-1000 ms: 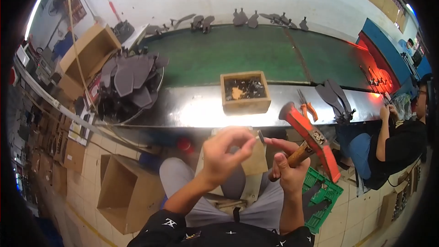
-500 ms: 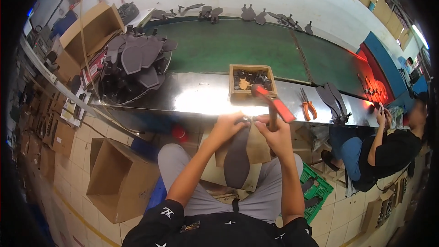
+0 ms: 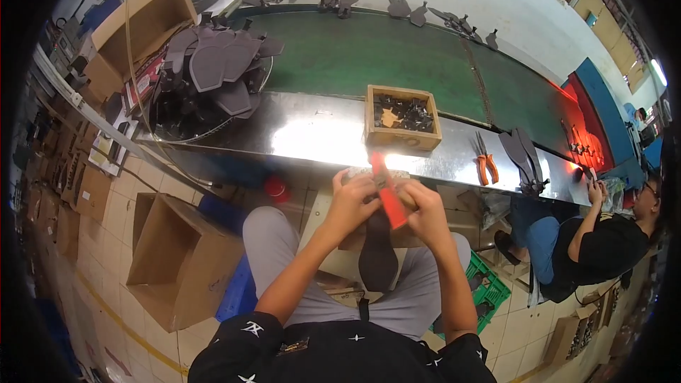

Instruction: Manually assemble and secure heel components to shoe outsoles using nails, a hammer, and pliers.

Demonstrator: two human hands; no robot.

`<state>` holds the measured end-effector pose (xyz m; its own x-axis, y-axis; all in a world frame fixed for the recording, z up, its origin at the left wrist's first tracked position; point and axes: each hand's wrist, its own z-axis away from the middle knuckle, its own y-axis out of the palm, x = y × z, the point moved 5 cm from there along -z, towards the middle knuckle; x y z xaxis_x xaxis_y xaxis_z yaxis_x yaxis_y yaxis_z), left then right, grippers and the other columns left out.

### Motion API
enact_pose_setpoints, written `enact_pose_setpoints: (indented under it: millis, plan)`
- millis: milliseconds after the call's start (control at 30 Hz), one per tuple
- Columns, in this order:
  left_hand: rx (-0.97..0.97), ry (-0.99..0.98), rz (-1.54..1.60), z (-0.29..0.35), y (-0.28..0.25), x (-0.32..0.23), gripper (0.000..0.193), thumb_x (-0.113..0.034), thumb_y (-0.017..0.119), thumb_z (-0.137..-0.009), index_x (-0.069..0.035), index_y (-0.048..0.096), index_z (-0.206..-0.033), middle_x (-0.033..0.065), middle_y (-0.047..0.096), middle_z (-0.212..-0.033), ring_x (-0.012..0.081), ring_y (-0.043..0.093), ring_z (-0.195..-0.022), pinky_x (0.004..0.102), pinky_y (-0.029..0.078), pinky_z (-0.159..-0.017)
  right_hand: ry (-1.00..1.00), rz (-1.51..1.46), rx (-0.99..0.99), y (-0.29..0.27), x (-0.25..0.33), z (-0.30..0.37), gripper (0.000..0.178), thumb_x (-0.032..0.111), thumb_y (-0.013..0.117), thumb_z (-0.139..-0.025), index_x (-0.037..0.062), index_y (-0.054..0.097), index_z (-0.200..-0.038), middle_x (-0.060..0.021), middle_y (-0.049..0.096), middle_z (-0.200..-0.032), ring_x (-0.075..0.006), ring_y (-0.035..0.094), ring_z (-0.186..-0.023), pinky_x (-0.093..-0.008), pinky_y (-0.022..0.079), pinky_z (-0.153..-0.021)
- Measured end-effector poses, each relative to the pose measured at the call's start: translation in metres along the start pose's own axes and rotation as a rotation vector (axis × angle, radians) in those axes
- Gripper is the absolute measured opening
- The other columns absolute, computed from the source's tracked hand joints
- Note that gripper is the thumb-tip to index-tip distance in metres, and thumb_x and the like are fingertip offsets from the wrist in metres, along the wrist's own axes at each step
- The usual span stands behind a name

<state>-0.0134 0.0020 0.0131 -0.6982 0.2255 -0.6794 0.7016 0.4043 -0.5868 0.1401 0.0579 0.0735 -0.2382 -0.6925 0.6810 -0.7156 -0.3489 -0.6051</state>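
A dark grey shoe sole [image 3: 378, 259] lies lengthwise between my knees on a pale work block [image 3: 323, 207]. My left hand [image 3: 352, 203] is closed at the sole's far end, fingers curled over it; whatever the fingertips pinch there is hidden. In my right hand [image 3: 425, 214] is a hammer [image 3: 389, 195] with a red head, gripped by its wooden handle. The head is over the far end of the sole, close by my left fingers, and slightly blurred.
Beyond my hands, a wooden box [image 3: 404, 141] of small dark parts stands on the metal ledge [image 3: 312, 124]. Orange-handled pliers [image 3: 487, 168] and paired soles [image 3: 521, 163] lie to its right. A heaped basket [image 3: 227, 128] is at left, before a green conveyor belt [image 3: 340, 57]. A co-worker [image 3: 603, 241] sits at right.
The hammer head has swung down and nearer, from beside the wooden box to over the sole's far end. My left fingers have curled in more. The view has shifted slightly.
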Motion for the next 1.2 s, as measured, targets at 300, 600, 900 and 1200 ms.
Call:
enact_pose_setpoints:
  millis: [300,600,900,1200]
  plan:
    - [0.143,-0.234,0.449,-0.008,0.000,0.011,0.031,-0.015,0.079,-0.075,-0.006,0.074,-0.105,0.0109,0.074,-0.100,0.0233,0.070,-0.097,0.0346,0.051,-0.089,-0.012,0.257,0.060,-0.003,0.023,0.002,0.033,-0.001,0.069,-0.075,0.0073,0.067,-0.106,-0.0090,0.069,-0.104,-0.0308,0.069,-0.082,-0.0369,0.054,-0.069]
    - [0.176,-0.195,0.588,-0.014,-0.001,0.003,0.026,-0.006,0.078,-0.077,-0.003,0.075,-0.103,0.0068,0.075,-0.092,0.0073,0.065,-0.080,0.0251,0.053,-0.074,0.263,0.007,-0.166,-0.033,0.076,0.064,0.036,0.006,0.058,-0.097,-0.0050,0.051,-0.130,-0.0250,0.065,-0.102,-0.0366,0.067,-0.088,-0.0392,0.052,-0.078]
    - [0.209,-0.110,0.469,-0.013,-0.012,-0.004,0.055,-0.018,0.082,-0.075,-0.001,0.065,-0.124,0.0089,0.074,-0.108,0.0184,0.068,-0.102,0.0311,0.049,-0.092,0.231,0.147,-0.085,-0.041,0.116,0.058,0.043,0.003,0.055,-0.096,-0.0043,0.047,-0.139,-0.0247,0.065,-0.116,-0.0356,0.067,-0.097,-0.0353,0.051,-0.084]
    - [0.294,-0.047,-0.072,0.002,-0.005,0.015,0.105,-0.048,0.078,-0.076,-0.002,0.018,-0.149,0.0067,0.060,-0.136,0.0262,0.043,-0.138,0.0567,0.007,-0.117,0.272,0.158,-0.159,-0.042,0.094,0.060,0.041,0.000,0.058,-0.094,-0.0037,0.052,-0.134,-0.0154,0.066,-0.106,-0.0246,0.062,-0.090,-0.0330,0.050,-0.079]
